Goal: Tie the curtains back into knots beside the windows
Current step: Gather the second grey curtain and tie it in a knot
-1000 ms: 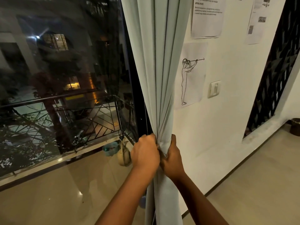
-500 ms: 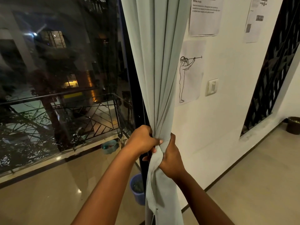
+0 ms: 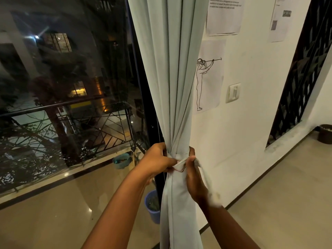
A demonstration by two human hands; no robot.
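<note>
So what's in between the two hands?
In the head view, the gathered pale curtain runs between the left hand and right hand, cinched by a strip of its fabric that both hands' fingers hold.

The pale grey-green curtain (image 3: 172, 78) hangs just right of the window (image 3: 71, 87), gathered into a narrow waist where a twisted fold wraps across it, loose below.

A room in a home, at night

The glass window (image 3: 71, 87) looks on a balcony railing (image 3: 71, 119); a pale curtain (image 3: 170, 69), printed papers (image 3: 224, 15) on the white wall (image 3: 251, 123), a light switch (image 3: 233, 92), a tiled floor (image 3: 278, 194).
</note>
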